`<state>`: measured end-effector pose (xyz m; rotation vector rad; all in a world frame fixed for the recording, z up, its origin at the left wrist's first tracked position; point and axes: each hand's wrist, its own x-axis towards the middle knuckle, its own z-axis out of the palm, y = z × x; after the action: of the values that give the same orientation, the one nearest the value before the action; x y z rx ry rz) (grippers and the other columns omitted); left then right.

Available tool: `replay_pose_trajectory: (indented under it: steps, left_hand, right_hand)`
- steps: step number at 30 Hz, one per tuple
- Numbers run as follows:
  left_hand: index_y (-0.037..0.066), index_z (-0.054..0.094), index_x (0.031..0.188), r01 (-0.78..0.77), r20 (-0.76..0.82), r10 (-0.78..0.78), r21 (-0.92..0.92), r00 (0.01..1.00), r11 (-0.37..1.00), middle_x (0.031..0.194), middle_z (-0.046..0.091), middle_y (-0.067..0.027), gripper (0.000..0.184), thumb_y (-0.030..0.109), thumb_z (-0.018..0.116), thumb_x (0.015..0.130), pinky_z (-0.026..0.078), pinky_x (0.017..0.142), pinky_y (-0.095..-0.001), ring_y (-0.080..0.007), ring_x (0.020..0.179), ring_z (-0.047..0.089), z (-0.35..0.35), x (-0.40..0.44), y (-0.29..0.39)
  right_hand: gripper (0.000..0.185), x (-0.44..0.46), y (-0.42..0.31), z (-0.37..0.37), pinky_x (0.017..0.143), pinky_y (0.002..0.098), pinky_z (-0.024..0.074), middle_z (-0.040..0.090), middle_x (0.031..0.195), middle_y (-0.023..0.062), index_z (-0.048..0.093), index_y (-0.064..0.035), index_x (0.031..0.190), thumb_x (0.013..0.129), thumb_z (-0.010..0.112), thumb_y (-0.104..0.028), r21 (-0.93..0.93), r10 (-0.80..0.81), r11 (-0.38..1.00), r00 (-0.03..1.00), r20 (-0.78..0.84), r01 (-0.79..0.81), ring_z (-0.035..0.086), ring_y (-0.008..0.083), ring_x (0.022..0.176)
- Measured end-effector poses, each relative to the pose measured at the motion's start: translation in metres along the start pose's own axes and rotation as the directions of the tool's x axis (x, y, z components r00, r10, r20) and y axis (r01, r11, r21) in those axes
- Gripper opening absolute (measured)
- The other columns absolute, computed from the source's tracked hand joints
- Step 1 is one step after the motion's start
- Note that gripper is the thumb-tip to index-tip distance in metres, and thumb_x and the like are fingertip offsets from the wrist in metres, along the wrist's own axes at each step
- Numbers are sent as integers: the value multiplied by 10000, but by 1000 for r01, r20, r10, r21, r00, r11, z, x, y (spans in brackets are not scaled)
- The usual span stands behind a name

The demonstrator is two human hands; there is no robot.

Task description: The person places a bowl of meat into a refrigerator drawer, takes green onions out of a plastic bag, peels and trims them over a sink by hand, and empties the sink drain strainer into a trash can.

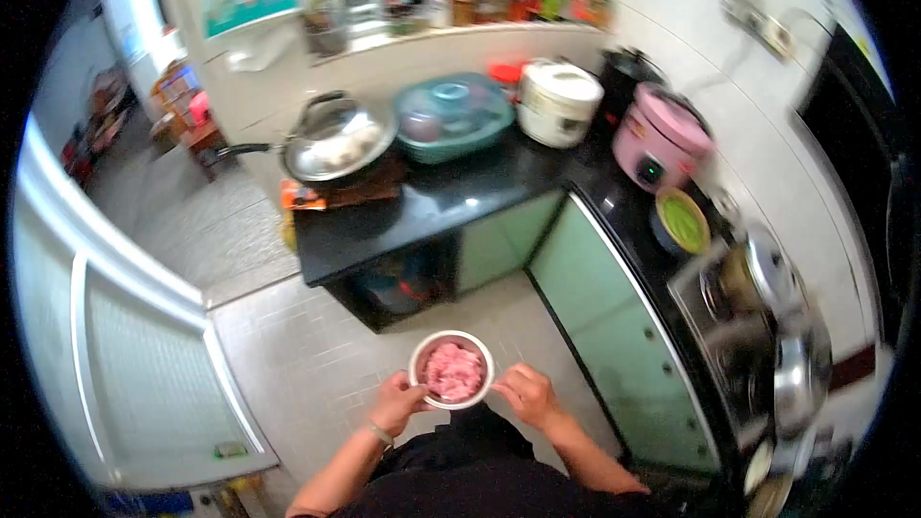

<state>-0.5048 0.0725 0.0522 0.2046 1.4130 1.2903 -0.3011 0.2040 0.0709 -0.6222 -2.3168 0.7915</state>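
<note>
A white-rimmed bowl (416, 362) of pink minced meat (453, 371) is held in front of the body, over the floor. My left hand (398, 403) grips its lower left rim, thumb on the edge. At the right side of the rim, my right hand (527, 393) has its fingers closed in a pinch close to the bowl; what they hold, if anything, is too small to make out.
A black counter (384, 230) carries a lidded pan (338, 139), a teal covered basket (453, 120), a white cooker (559, 101) and a pink rice cooker (662, 137). A green-filled bowl (682, 223) and a stove (705, 302) are on the right. A door (144, 364) stands left.
</note>
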Motion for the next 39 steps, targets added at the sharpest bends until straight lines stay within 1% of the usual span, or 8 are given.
replay_pose_trajectory:
  steps: [5, 8, 13, 17, 19, 23, 30, 39]
  left_hand:
    - [-30, 502, 940, 25, -111, -41, -134, 993, 991, 869, 563, -92, 182, 15, 587, 785, 569, 627, -300, -188, 733, 613, 3, 22, 39]
    - [-27, 501, 941, -81, -198, 34, -235, 980, 969, 886, 567, -97, 173, 22, 578, 794, 568, 632, -304, -185, 744, 609, -11, 65, 34]
    - [-12, 512, 979, -140, -361, 17, -318, 932, 938, 918, 580, -104, 169, 15, 549, 816, 571, 627, -296, -182, 755, 613, -55, 61, 55]
    - [-6, 512, 965, -245, -474, 29, -400, 880, 883, 868, 581, -91, 151, 20, 544, 820, 568, 606, -298, -170, 731, 612, -102, 52, 43]
    - [1, 499, 925, -293, -573, 40, -357, 819, 887, 800, 558, -66, 117, 47, 542, 827, 530, 553, -264, -134, 663, 587, -141, 54, 25]
    - [10, 495, 923, -378, -682, 174, -161, 710, 912, 820, 584, -81, 127, 48, 556, 818, 535, 569, -276, -134, 674, 600, -208, 19, 78]
    - [-16, 498, 878, -557, -734, 191, -293, 652, 777, 814, 579, -86, 74, 24, 540, 832, 554, 597, -268, -138, 657, 600, -334, -44, 92]
    - [16, 502, 867, -517, -713, 188, -275, 675, 810, 814, 567, -62, 60, 32, 547, 830, 545, 568, -265, -118, 662, 588, -438, -52, 111]
  right_hand:
    - [398, 72, 21, 5, 773, 347, 475, 494, 1082, 148, 663, -158, 995, 694, 538, 70, 118, -231, 970, 959, 163, 214, 535, 284, 915]
    - [318, 110, 75, 16, 749, 396, 473, 531, 1040, 153, 661, -158, 985, 736, 540, -2, 85, -164, 985, 966, 198, 150, 562, 303, 873]
    - [482, 172, 80, 59, 761, 375, 489, 518, 1089, 156, 590, -237, 1122, 737, 490, 34, 221, -65, 975, 897, 438, -37, 572, 297, 889]
    - [511, 191, 47, 133, 773, 381, 490, 523, 1073, 182, 564, -181, 1154, 714, 463, 57, 325, -304, 936, 781, 546, 137, 571, 319, 902]
    - [501, 200, 46, 173, 777, 381, 488, 516, 1084, 193, 563, -150, 1153, 708, 466, 59, 304, -391, 911, 818, 422, 279, 562, 335, 924]
    - [447, 275, -51, 233, 755, 357, 479, 500, 1096, 194, 573, -86, 1110, 708, 473, 81, 359, -532, 833, 787, 311, 421, 545, 338, 928]
    - [459, 285, -190, 367, 888, 409, 395, 403, 1237, 200, 569, -71, 1098, 668, 523, 80, 273, -586, 809, 684, 434, 520, 460, 351, 1053]
    - [456, 321, -265, 435, 935, 429, 345, 392, 1277, 188, 590, -92, 1072, 636, 586, 41, 177, -498, 855, 678, 541, 487, 381, 362, 1168]
